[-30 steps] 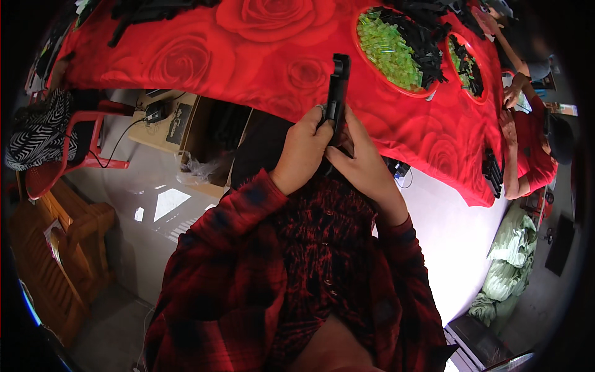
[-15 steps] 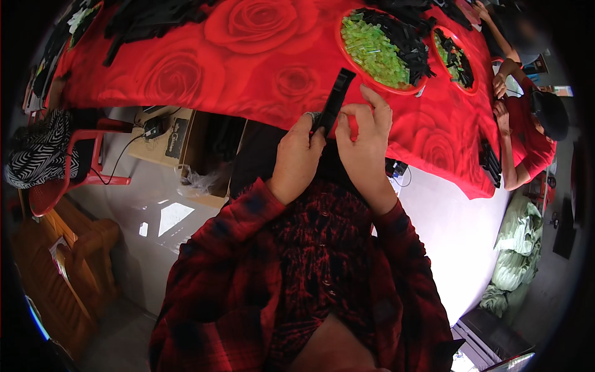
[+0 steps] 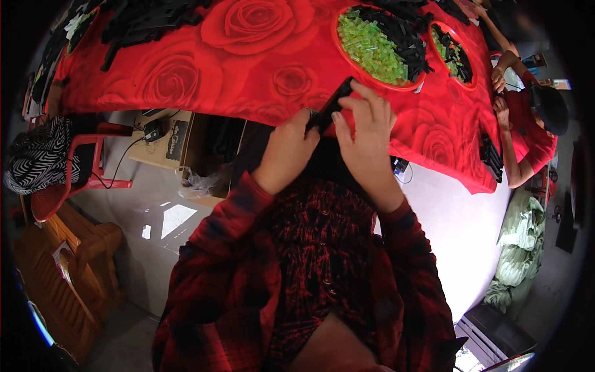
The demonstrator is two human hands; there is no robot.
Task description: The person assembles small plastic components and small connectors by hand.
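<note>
My left hand [image 3: 289,149] is closed around the lower end of a long, narrow black plastic strip [image 3: 330,106]. The strip slants up and to the right, just off the table's near edge. At its upper end, the fingers of my right hand [image 3: 364,133] bend onto the strip, with the thumb against its right side. Whether a small piece lies under those fingertips is hidden. Beyond my right hand, a red basin [image 3: 341,53] holds small translucent green pieces [image 3: 370,48] and short black pieces [image 3: 406,40].
A red rose-patterned cloth [image 3: 235,84] covers the table. Black parts [image 3: 149,25] are heaped at its far left. Another red basin [image 3: 474,80] stands at the right, near a co-worker in red [image 3: 527,133]. A red chair [image 3: 80,161] and open carton [image 3: 186,149] are at the left.
My right hand has moved its fingers from beside the black strip onto its upper end. The strip has tilted lower and further right in my left hand.
</note>
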